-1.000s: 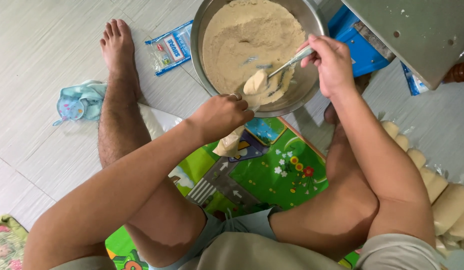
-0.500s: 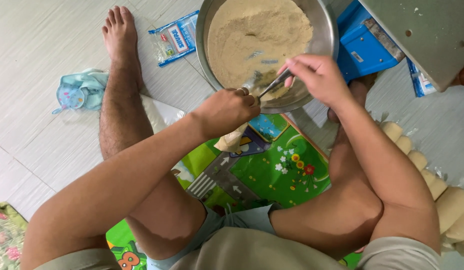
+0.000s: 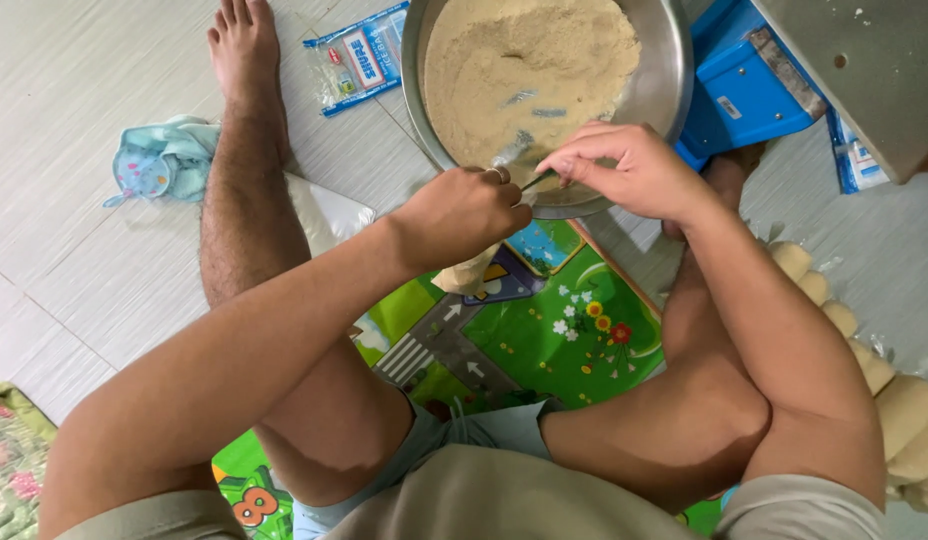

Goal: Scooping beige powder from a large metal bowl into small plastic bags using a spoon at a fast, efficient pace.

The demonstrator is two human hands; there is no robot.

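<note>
Closer together now, both hands meet at the near rim of the steel bowl (image 3: 664, 70) of loose, light powder. Left hand (image 3: 462, 212) grips a soft small filled bag (image 3: 469, 272); right hand (image 3: 624, 170) fingers pinch the stiff spoon (image 3: 514, 152) by its handle.

Bowl (image 3: 656, 70) far rim cut off by top edge. Spoon (image 3: 514, 152) handle hidden under right hand (image 3: 629, 172). Bag (image 3: 471, 272) mostly hidden below left hand (image 3: 462, 212).
</note>
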